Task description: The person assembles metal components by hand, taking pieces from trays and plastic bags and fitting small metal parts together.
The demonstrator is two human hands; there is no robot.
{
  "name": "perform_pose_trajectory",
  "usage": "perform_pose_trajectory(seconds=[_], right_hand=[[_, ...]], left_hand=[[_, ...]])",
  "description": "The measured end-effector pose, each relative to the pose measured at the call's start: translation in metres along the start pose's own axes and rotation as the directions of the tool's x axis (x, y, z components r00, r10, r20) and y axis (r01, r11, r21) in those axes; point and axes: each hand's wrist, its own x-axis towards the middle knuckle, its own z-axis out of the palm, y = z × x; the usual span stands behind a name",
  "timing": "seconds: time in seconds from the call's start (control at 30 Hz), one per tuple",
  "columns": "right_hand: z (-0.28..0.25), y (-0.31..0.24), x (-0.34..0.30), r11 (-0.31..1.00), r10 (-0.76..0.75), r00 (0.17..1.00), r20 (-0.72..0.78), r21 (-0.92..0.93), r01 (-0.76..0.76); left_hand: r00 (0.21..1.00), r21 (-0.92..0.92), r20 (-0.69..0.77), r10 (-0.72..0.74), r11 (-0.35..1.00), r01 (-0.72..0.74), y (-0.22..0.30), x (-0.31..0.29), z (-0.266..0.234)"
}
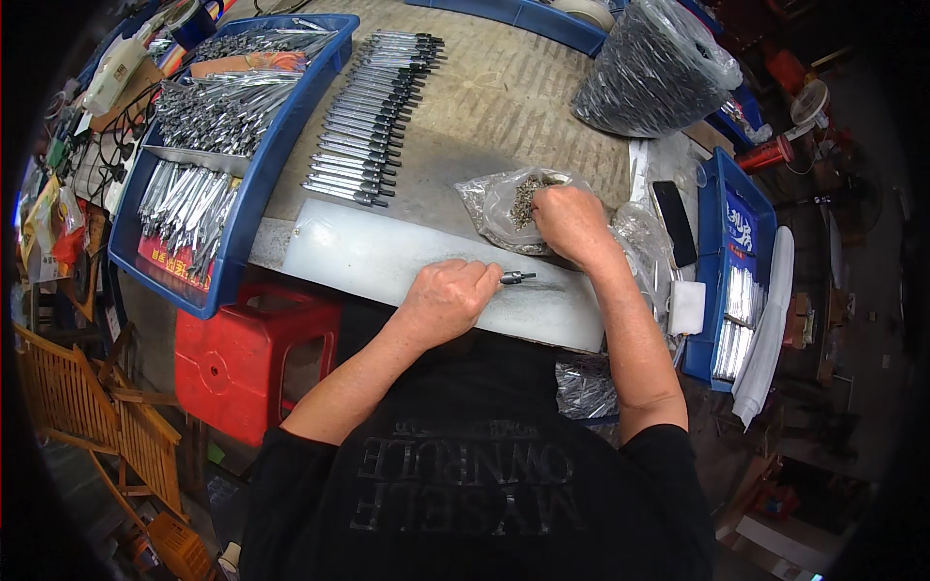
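My left hand [448, 300] is closed around a slim metal rod, and only its dark end [518, 278] sticks out past the fingertips. Under it lies a pale flat board [378, 247] along the table's near edge. To the right, my right hand [572, 223] reaches into an open clear plastic bag [481, 201] of tiny metal parts [525, 200]. Its fingers are bent together among the parts, and the fingertips are hidden. Beyond the board, silver rods with dark ends [366, 126] lie side by side in a long row.
At left, a blue tray [218, 281] holds many silver rods above a red plastic stool [228, 363]. A big plastic bag of dark parts [649, 82] stands far right. Near my right forearm are a black phone [674, 223], a white block [687, 308] and another blue tray [710, 329].
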Motion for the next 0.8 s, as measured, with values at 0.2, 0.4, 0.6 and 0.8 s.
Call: perform_pose_trajectory(seconds=[0.2, 0.4, 0.6, 0.8], right_hand=[[0.0047, 0.0017, 0.003, 0.998, -0.038, 0.999, 0.001, -0.054, 0.038], [0.0081, 0.0061, 0.0021, 0.998, -0.064, 0.997, -0.054, -0.01, 0.063], [0.0017, 0.0027, 0.0034, 0.999, -0.032, 0.999, 0.036, -0.007, 0.033], [0.0043, 0.0023, 0.0043, 0.997, -0.062, 0.998, 0.009, -0.05, 0.062]], left_hand=[[1.0, 0.0, -0.002, 0.001, 1.0, -0.001, -0.0006, -0.001, 0.001], [1.0, 0.001, 0.01, -0.003, 1.0, 0.003, -0.0004, -0.0008, 0.0003], [1.0, 0.002, 0.009, 0.001, 1.0, -0.001, -0.0002, -0.0007, 0.0003], [1.0, 0.008, 0.003, 0.001, 1.0, -0.001, 0.0001, -0.0003, 0.0003]])
